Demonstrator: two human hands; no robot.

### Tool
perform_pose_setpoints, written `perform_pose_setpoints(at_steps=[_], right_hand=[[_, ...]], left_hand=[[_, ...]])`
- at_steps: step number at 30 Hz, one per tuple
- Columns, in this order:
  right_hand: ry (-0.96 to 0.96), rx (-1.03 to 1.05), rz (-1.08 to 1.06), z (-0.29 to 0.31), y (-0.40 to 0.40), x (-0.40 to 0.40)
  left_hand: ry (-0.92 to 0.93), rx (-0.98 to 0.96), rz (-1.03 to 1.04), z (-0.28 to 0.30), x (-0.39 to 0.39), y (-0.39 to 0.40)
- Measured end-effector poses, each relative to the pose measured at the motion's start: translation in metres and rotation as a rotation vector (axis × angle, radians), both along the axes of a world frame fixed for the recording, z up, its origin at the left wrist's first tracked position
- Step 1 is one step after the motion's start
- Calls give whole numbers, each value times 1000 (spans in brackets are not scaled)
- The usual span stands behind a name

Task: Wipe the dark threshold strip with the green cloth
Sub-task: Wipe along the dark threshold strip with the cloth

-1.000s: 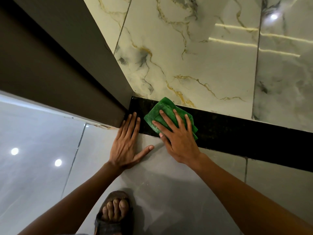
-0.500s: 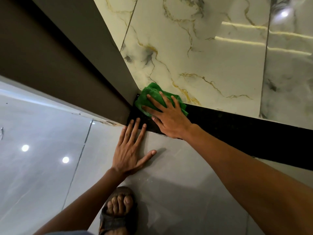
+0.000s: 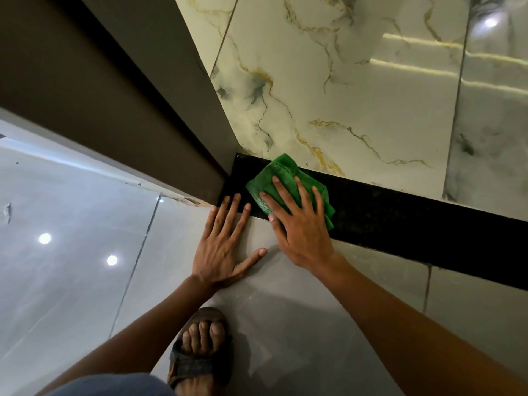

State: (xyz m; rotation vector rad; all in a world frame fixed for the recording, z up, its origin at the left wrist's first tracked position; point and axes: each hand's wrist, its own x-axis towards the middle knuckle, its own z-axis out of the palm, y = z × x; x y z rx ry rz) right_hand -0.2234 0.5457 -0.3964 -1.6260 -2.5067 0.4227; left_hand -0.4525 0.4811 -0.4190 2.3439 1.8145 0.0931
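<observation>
The right hand (image 3: 300,221) lies flat on the folded green cloth (image 3: 285,181), its 4 fingers (image 3: 304,192) straight and slightly spread, pressing the cloth down without pinching it; the thumb lies along the near edge of the cloth. The cloth rests on the dark threshold strip (image 3: 400,218), just right of the strip's left end, where the strip meets the brown door frame (image 3: 171,132). Compared with 0.5 s ago, when the cloth was pushed hard into that left corner against the frame, the cloth now sits a little further right and a short bare stretch of strip shows between it and the frame; its place is close to the one it held 1.0 s ago. This suggests a back-and-forth stroke over the corner, with the return half now under way. The left hand (image 3: 223,247) stays flat on the grey floor tile (image 3: 285,304), fingers straight and spread, fingertips reaching the near edge of the strip, holding nothing and apparently bracing the body. A sandalled foot (image 3: 200,352) stands near, below the hands. The marble-patterned tile (image 3: 357,95) lies on the far side of the strip. The long run of strip to the right appears still to be wiped, so the task is judged to be at an early stage.
</observation>
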Motion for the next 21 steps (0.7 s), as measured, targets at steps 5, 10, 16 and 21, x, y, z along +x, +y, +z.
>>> perform_pose_setpoints(at_steps=[5,10,16,21], right_hand=[[-26,6,78,4,26,-8],[-33,-2,127,8,57,-22],[1,28,36,3,32,-20],[38,33,-21,-5,-3,-5]], left_hand=[[7,-33,17,3,2,0],[4,-20,16,4,2,0],[6,-29,18,9,4,0],[-17,-22,13,10,4,0]])
